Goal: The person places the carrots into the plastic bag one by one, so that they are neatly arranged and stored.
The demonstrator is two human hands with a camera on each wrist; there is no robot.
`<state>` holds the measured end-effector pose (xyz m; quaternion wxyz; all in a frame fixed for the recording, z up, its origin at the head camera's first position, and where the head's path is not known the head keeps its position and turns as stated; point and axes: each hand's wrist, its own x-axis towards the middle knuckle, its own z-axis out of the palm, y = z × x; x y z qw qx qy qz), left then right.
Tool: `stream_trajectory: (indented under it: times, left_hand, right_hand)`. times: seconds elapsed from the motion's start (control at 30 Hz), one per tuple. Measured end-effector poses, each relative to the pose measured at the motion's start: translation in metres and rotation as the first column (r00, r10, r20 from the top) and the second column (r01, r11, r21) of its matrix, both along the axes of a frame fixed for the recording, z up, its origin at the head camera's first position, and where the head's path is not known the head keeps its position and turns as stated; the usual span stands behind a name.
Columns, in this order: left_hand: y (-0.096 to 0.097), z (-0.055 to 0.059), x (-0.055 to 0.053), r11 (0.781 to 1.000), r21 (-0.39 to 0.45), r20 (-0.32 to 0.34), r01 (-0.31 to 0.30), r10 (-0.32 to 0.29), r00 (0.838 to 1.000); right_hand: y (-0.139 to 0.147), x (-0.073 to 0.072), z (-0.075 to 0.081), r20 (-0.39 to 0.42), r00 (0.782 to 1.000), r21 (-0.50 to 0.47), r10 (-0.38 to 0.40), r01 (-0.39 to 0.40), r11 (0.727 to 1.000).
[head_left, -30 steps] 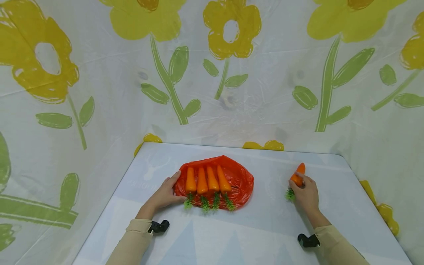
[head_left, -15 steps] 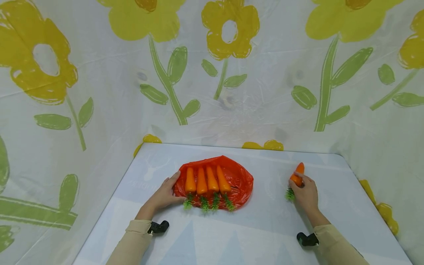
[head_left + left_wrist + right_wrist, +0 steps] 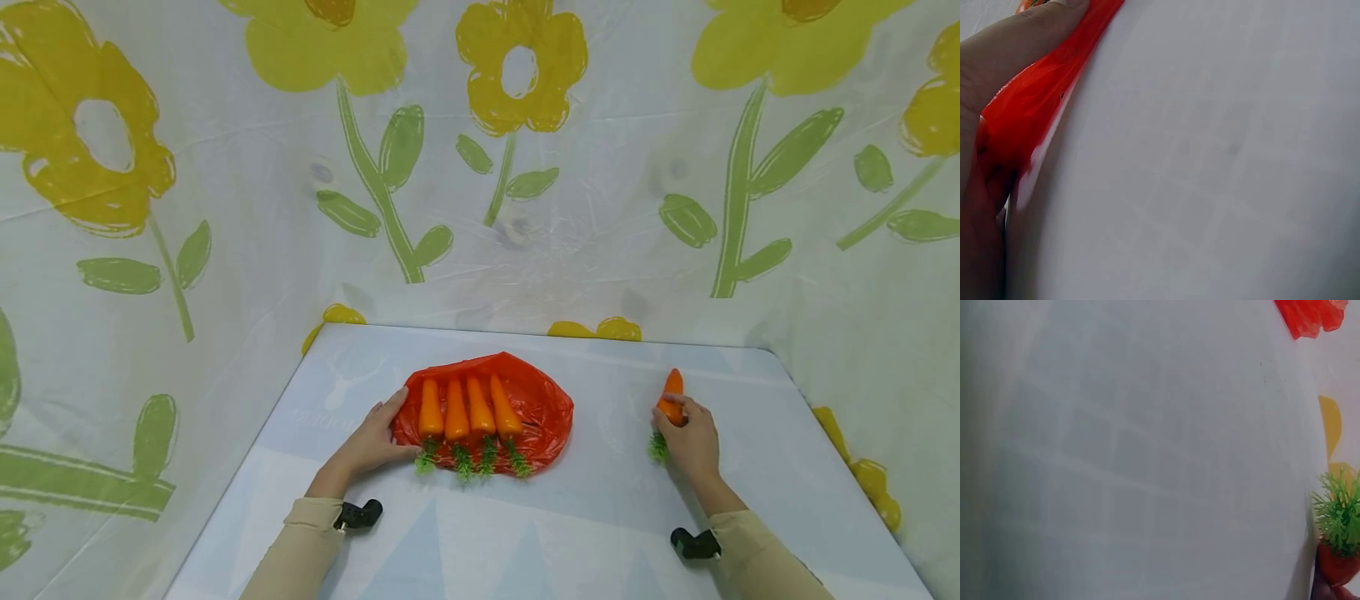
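Observation:
A red plastic bag (image 3: 551, 417) lies spread on the table, with several toy carrots (image 3: 480, 408) in a row on it, green tops toward the person. My left hand (image 3: 377, 435) holds the bag's left edge, fingers up its side and thumb near the lower left corner. In the left wrist view the thumb (image 3: 1029, 40) lies over the red plastic; the other fingers are partly hidden. Over on the right, my right hand (image 3: 693, 437) pinches another toy carrot (image 3: 673, 382) between thumb and fingers, its tip pointing away. Its leafy top (image 3: 1340, 509) shows in the right wrist view.
The pale table (image 3: 577, 525) has a printed pattern and reaches to a flowered cloth (image 3: 615, 250) hung behind and at both sides. Black wrist cameras (image 3: 362, 514) stick out from both sleeves. A gap of bare tabletop separates the bag from the right hand.
The carrot in my right hand has turned a little, its tip swinging slightly left and its green top slightly right. My left hand and the bag stay where they were.

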<state>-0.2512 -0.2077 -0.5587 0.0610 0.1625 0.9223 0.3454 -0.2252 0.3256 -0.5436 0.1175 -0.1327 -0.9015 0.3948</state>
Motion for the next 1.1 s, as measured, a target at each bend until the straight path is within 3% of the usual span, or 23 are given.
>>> stream_trajectory:
  times: [0.53,1.1]
  left_hand:
    - [0.0001,0.0013,0.0010,1.000,0.010,0.002,0.000,0.000,1.000]
    - [-0.0007,0.0007,0.0009,1.000,0.003,0.016,-0.009,0.009,1.000]
  right_hand:
    - [-0.0023,0.0046,0.0005,0.037,0.999,0.015,0.006,-0.006,1.000]
    - [-0.0023,0.0050,-0.0010,0.005,1.000,0.012,-0.002,0.002,1.000]
